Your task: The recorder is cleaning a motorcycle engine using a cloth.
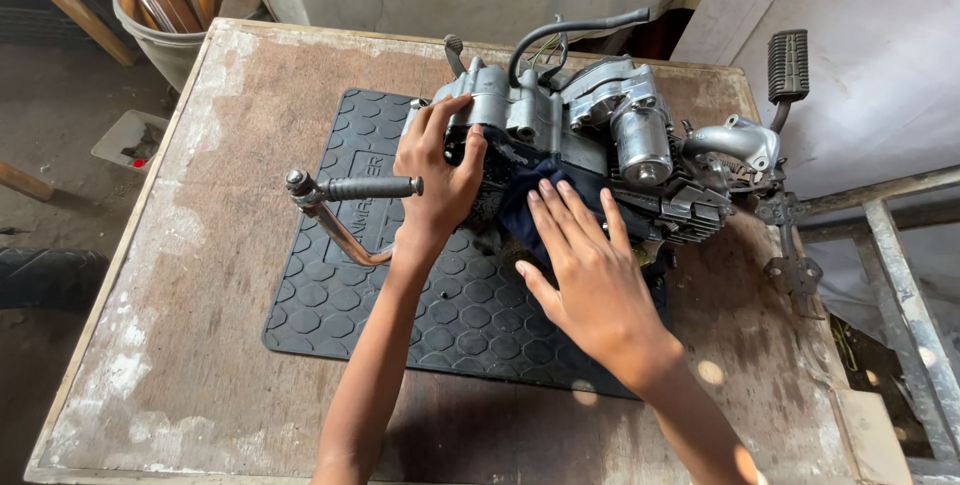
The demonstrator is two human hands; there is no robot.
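Steadiness matters: my left hand [437,170] grasps the grey metal motorcycle engine [590,135] while my right hand [585,265], fingers released flat, presses the dark blue cloth [525,200] evenly.

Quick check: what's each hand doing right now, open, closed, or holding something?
Left hand: fingers curled over the edge of the motorcycle engine, gripping its casing.
Right hand: open and flat, fingers pressing a dark blue cloth against the engine.

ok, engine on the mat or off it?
On it. The engine sits on the black rubber mat, left hand gripping its casing, right hand pressing a dark cloth.
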